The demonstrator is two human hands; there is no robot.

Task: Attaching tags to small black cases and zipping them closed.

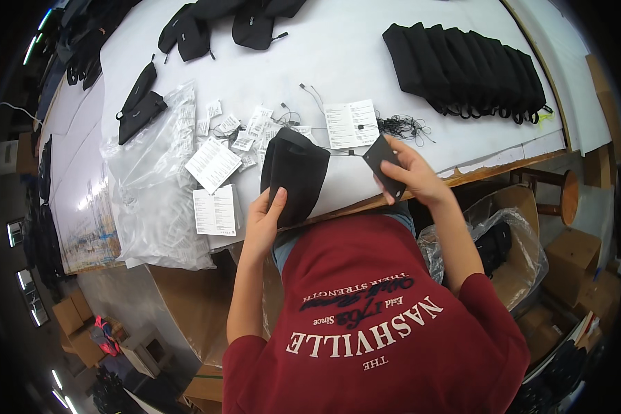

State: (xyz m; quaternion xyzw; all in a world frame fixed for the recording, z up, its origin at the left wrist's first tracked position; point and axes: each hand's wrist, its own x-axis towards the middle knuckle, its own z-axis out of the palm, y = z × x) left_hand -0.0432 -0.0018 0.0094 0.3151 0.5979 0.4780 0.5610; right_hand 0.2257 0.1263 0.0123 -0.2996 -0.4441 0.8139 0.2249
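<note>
My left hand [261, 219] is closed on a black fabric pouch [298, 172], held upright at the table's near edge with the thumb on its front. My right hand [421, 174] pinches a dark card hang tag [385, 164] between thumb and fingers. A thin black string [345, 152] runs from the tag toward the pouch's side; whether it is fastened there I cannot tell. Behind the hands lies a white printed sheet [349, 124], beside a tangle of black tag strings [401, 127]. Left of the pouch are small white printed labels [259, 123] and stacked white leaflets [214, 210].
A row of black pouches [462, 69] stands at the far right, with more pouches [255, 27] at the back. Clear plastic bags [152, 186] cover the table's left part. Below the right edge are a plastic-lined carton [524, 265] and a wooden stool [566, 196].
</note>
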